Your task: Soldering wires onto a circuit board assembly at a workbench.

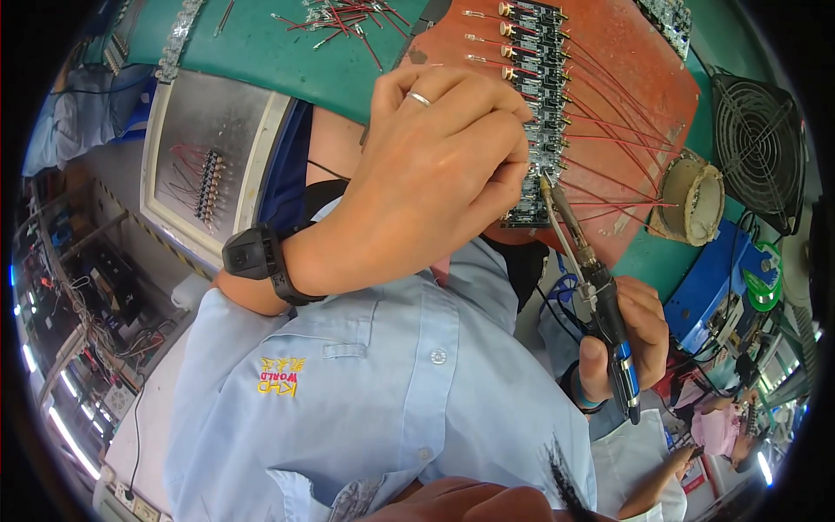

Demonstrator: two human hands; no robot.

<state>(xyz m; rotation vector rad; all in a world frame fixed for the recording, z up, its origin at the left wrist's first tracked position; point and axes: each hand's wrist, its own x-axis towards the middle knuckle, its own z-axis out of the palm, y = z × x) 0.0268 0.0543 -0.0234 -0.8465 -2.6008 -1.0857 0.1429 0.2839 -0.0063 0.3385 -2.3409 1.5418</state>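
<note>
My left hand [444, 165], with a ring and a black wristwatch, is closed in a pinch at the left edge of a strip of small black circuit boards [541, 113]. Whatever its fingertips hold is hidden. In my right hand [645, 335] is a soldering iron [614, 326] with a black and blue handle. A thin metal tube runs along the iron. Its tip meets the strip near the lower end, close to my left fingers. Red wires [622, 139] fan out from the strip's right side. Beneath the strip lies a reddish-brown board [635, 87].
A round, crusted holder [696, 200] stands right of the boards, near a black fan [765, 148] and a blue box [709, 283]. Loose red and black wires [344, 17] lie on the green mat [287, 52]. At left, a framed tray [165, 174] bears another wired strip [209, 191].
</note>
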